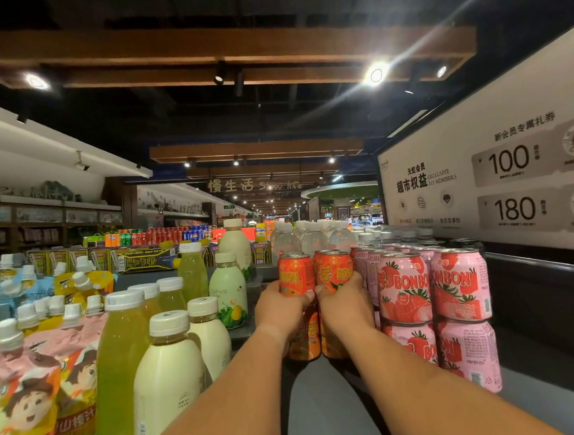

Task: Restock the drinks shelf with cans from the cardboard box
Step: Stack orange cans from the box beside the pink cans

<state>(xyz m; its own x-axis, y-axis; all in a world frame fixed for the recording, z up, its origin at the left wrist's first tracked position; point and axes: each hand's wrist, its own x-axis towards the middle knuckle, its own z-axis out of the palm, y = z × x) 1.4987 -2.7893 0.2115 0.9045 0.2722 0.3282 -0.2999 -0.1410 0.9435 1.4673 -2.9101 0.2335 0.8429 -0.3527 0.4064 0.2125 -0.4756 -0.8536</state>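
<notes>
1. While both forearms reach forward over the grey shelf (324,413), many drinks stand close on each side: on the left, pale milky bottles (168,382) and green juice bottles (120,368) with white caps, and further left, cartoon drink pouches (24,394).
2. On the right, pink strawberry BonBon cans (404,287) stand stacked in two layers, touching the right wrist side; behind them are clear bottles (314,239) with white caps.
3. A large white members sign (498,177) rises at the right, behind a dark rail.
4. The left hand (281,313) curls around an orange BonBon can (296,274) in the upper layer; the right hand (345,306) grips the neighbour orange can (336,269) the same way. Both cans are upright and side by side, on top of lower orange cans (308,343).
5. The cardboard box is not seen.
6. Open room is a narrow bare strip of shelf between the bottles and the pink cans, under the arms.
</notes>
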